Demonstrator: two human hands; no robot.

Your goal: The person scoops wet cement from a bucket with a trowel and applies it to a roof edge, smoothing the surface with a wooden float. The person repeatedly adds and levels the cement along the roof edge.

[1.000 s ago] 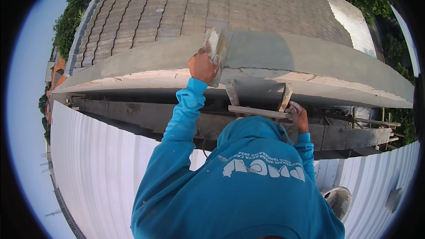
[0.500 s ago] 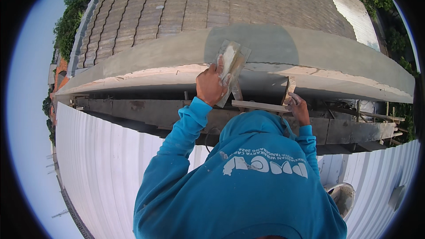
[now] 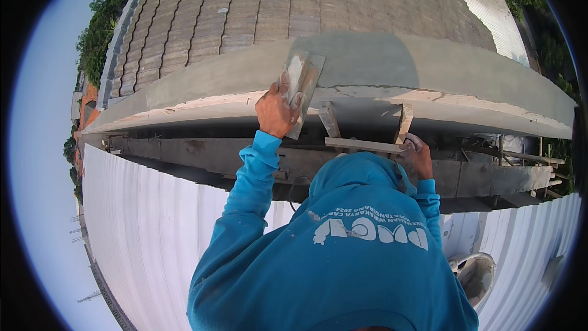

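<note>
**Trowel laid on the grey ledge**

We close our left hand (image 3: 275,112) around the handle of a plastering trowel (image 3: 301,87), a firm grip with the blade rising up and to the right of our knuckles. The blade lies tilted against the grey cement ledge (image 3: 380,64), at the left edge of a darker, wetter patch that spreads to the right of the grip. Our right hand (image 3: 419,154), lower and well to the right, curls around the end of a wooden strip (image 3: 362,144) that runs leftward from it under the ledge. Above the ledge lies the tiled roof (image 3: 275,0); below both hands hangs white corrugated sheeting (image 3: 141,220).
</note>
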